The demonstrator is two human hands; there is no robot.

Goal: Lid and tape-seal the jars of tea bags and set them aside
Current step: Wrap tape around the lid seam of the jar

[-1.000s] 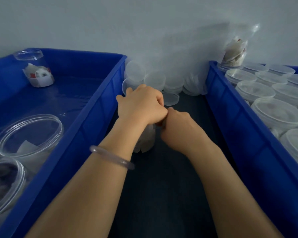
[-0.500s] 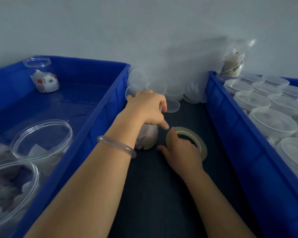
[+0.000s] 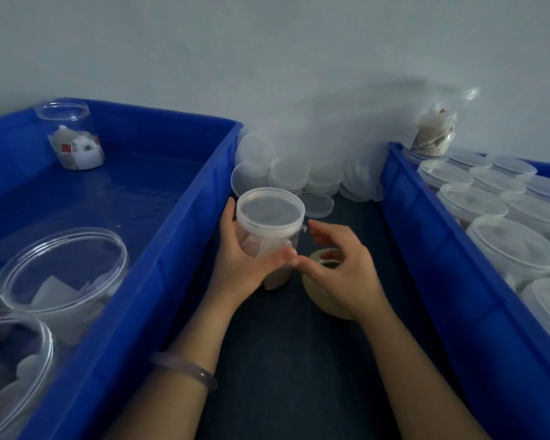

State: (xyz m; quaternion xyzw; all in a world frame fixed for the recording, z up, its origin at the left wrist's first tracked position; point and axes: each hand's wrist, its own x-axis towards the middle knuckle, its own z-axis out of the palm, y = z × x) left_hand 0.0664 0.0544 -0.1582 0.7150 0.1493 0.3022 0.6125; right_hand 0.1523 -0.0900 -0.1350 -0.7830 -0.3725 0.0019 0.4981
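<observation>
A clear jar of tea bags (image 3: 269, 236) with a translucent lid (image 3: 270, 211) on top stands on the dark mat between two blue bins. My left hand (image 3: 238, 268) grips the jar from the left, thumb across its front. My right hand (image 3: 346, 281) hovers just right of the jar with fingers loosely spread, thumb tip near my left thumb. The tan tape roll (image 3: 318, 292) lies under my right palm, partly hidden; I cannot tell whether the hand touches it.
The left blue bin (image 3: 159, 249) holds several open jars of tea bags (image 3: 61, 268). The right blue bin (image 3: 426, 249) holds several lidded jars (image 3: 515, 246). Loose lids (image 3: 289, 173) are piled against the wall behind the jar. A clear bag (image 3: 435, 131) sits at the back right.
My left hand moved from the top of the lid to the jar's side. My right hand set the tape roll down on the mat and reached back toward the jar.
</observation>
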